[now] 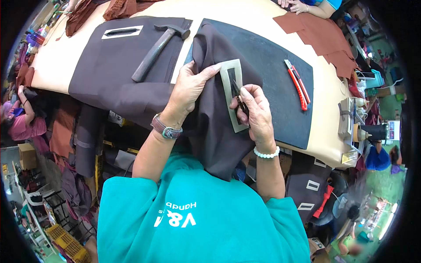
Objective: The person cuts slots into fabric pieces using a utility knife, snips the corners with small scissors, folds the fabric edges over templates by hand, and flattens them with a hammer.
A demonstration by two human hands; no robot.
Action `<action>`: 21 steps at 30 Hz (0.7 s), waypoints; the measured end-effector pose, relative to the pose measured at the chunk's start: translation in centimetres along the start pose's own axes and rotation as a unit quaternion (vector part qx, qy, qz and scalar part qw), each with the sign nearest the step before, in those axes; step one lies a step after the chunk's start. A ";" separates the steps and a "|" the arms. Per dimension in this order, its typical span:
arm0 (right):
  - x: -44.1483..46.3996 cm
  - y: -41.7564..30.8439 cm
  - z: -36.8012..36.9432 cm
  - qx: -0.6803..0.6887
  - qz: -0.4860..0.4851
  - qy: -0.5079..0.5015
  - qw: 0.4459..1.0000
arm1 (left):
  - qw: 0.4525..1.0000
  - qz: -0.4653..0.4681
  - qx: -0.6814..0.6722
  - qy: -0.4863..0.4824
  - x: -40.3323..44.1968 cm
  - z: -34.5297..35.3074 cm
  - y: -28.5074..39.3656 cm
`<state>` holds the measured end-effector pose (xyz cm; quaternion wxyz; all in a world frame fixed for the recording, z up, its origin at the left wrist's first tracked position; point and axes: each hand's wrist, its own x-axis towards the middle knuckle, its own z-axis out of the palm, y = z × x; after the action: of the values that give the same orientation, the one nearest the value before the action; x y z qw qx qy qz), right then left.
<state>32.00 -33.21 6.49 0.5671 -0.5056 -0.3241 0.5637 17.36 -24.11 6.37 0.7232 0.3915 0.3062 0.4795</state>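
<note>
Dark cloth pinched in one grip, snips in the other

From my head view, my left grip (188, 89) is closed on the dark cloth (209, 118), thumb at the upper corner of its pale frame (227, 85); the fingers behind are hidden by the folds. My right grip (255, 107) is closed around small dark snips (237, 91), their tips over the slot in the frame. My fingers cover most of the handles, so I can't tell how far the blades are parted. The cloth is lifted over the black mat (289, 125) on the table (328, 105), hanging past the near edge. A co-worker's hands (299, 6) are cut off at the top. My watch (171, 133) is too small to read. On my teal shirt (210, 236), upside down, I make out "V&" and "Handb"; the rest is lost in folds.
</note>
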 end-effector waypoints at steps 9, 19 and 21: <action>-0.4 -1.5 -0.1 0.032 -0.016 -0.014 0.999 | 0.998 0.000 0.002 -0.064 -0.9 0.6 0.4; -0.7 -1.8 -0.3 0.027 0.001 -0.005 1.000 | 0.997 -0.053 0.018 -0.057 -1.0 0.2 0.5; -0.7 -1.9 -0.4 0.035 -0.007 -0.006 0.999 | 0.996 -0.064 0.026 -0.056 -1.0 0.2 0.5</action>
<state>32.83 -33.67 8.35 0.5862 -0.4802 -0.3110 0.5737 17.00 -24.99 6.95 0.7579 0.4165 0.3019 0.4011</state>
